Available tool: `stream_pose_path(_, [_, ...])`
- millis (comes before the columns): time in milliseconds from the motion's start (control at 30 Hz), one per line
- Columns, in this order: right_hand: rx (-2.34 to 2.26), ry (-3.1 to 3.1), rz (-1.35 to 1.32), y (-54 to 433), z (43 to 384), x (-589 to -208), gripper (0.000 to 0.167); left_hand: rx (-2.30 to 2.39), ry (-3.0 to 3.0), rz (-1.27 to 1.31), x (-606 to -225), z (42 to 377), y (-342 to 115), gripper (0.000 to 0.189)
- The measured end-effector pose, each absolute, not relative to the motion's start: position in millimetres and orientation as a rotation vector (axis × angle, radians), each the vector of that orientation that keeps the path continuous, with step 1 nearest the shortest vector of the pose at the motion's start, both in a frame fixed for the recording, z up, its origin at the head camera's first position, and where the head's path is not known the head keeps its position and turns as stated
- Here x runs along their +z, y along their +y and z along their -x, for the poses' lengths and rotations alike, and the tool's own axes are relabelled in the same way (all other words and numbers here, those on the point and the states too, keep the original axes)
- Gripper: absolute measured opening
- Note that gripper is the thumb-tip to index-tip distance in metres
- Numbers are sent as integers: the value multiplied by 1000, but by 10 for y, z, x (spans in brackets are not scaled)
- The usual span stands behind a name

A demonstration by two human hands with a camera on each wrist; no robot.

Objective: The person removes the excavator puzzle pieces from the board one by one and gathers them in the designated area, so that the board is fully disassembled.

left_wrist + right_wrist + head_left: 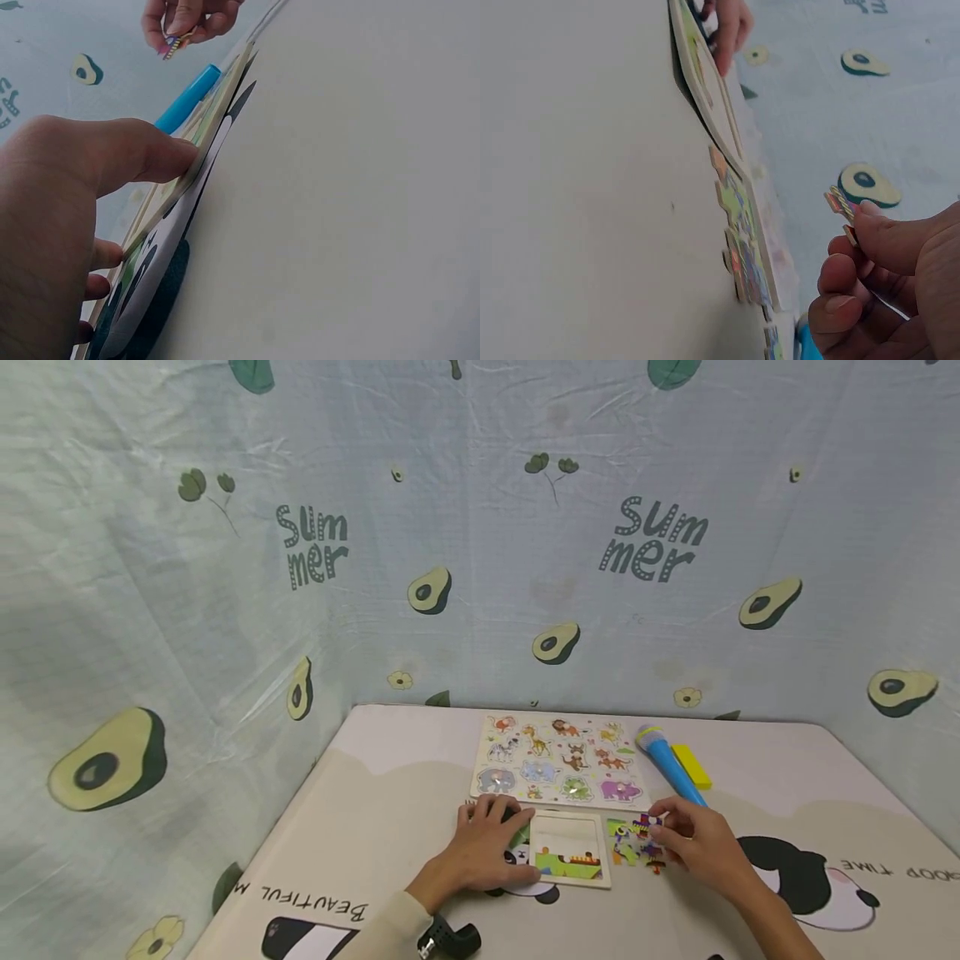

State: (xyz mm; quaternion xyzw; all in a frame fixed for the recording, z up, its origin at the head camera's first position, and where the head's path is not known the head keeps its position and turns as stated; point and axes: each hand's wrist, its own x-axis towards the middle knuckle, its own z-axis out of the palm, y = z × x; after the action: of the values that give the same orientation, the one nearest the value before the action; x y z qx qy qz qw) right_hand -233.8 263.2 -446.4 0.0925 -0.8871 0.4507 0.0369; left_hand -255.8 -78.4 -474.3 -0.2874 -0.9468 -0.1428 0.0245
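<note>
My left hand (487, 847) holds the left side of a small wooden jigsaw tray (606, 853), thumb at its near edge and index finger at its far edge. Fitted pieces (567, 866) fill the near part of the tray; bare wood shows above them. Just right of the tray, my right hand (701, 847) pinches a small colourful jigsaw piece (844, 206) between thumb and fingers, raised off the table in the right wrist view. Loose jigsaw pieces (624, 845) lie bunched between the tray and that hand. The held piece's picture is too small to read.
Behind the tray lies a larger animal puzzle board (480, 768) with several animal shapes. A blue toy microphone (672, 766) and a yellow block (692, 767) lie to its right. The table (390, 818) has a printed cover and meets a fabric wall (480, 668) at the back.
</note>
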Motion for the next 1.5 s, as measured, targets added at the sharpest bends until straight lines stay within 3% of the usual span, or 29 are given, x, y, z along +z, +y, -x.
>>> stream_pose_path(167, [1350, -2761, -212, 2748, 2318, -4433, 16, -439, -2929, 882, -4749, 2565, -781, 84])
stream_pose_path(700, [1315, -2935, 43, 3015, 2295, -4547, 27, -473, -2943, 885, -4792, 2566, -784, 84])
stream_pose_path(1500, [1081, -2995, -52, 3086, 2339, -4630, 31, -448, -2947, 870, -4789, 2577, -788, 84])
